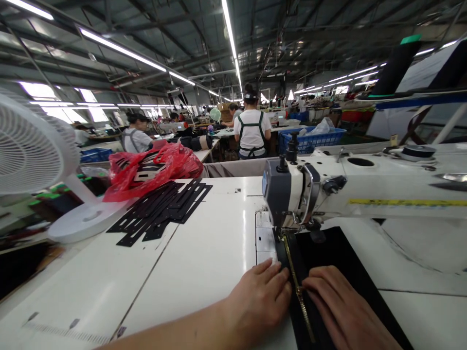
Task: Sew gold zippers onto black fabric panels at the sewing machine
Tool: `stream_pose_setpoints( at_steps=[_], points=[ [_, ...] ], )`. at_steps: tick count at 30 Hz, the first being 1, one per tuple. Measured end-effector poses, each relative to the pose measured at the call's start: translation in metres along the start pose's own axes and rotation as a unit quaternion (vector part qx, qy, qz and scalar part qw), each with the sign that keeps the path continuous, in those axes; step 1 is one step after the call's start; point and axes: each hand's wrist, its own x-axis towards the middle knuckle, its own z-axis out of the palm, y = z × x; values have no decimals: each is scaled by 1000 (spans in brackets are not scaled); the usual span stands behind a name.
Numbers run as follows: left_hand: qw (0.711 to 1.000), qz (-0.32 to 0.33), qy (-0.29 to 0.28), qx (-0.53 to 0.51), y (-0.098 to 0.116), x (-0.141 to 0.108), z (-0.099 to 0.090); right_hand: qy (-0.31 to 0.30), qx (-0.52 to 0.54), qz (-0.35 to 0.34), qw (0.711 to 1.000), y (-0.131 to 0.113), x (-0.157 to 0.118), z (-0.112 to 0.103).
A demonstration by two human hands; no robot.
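Observation:
A black fabric panel (337,248) lies under the head of a white sewing machine (386,180). A zipper with gold teeth (288,250) runs along it from the presser foot (282,233) towards me. My left hand (260,296) is closed at the left edge of the black zipper strip, fingers bent together and pressing on it. On the other side, my right hand (339,304) has its fingers together, pinching the zipper by its teeth, close to what looks like the slider. The undersides of both hands are hidden. The needle tip is too small to make out.
Flat black frame-shaped pieces (164,209) are piled on the white table (204,272), beside a red plastic bag (156,165). A white fan (32,150) stands at the left. Beyond the table are a blue basket (310,138) and a person in an apron (251,126).

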Motion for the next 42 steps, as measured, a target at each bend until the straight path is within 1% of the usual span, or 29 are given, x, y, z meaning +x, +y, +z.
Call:
stream_pose_setpoints(
  at_steps=[2,4,7,11,14,21,26,30,37,42],
  points=[
    [1000,-21,-5,-10,3,0,0,11,-62,-53,997,3,-2,4],
    [999,-36,-11,-28,4,-1,-1,8,-89,-86,992,5,-3,9],
    [998,-35,-17,-42,5,-2,-1,8,-99,-92,991,5,-3,14],
    [999,-27,-1,-34,4,-2,-1,2,-141,-106,984,1,-1,13],
    [999,-32,16,-29,4,-2,2,2,-152,-109,982,0,-1,11],
    [998,-47,30,-20,1,1,7,20,-136,-104,985,9,2,18],
    [998,-52,18,-39,-6,6,7,13,-143,-108,984,15,8,21],
    [997,-60,6,-47,-13,10,9,6,-138,-95,986,19,18,22],
    [997,-49,2,-67,-28,19,10,10,-163,-98,982,27,35,23],
    [993,-55,-16,-105,-38,21,19,33,-113,-76,990,31,44,28]
  ],
)
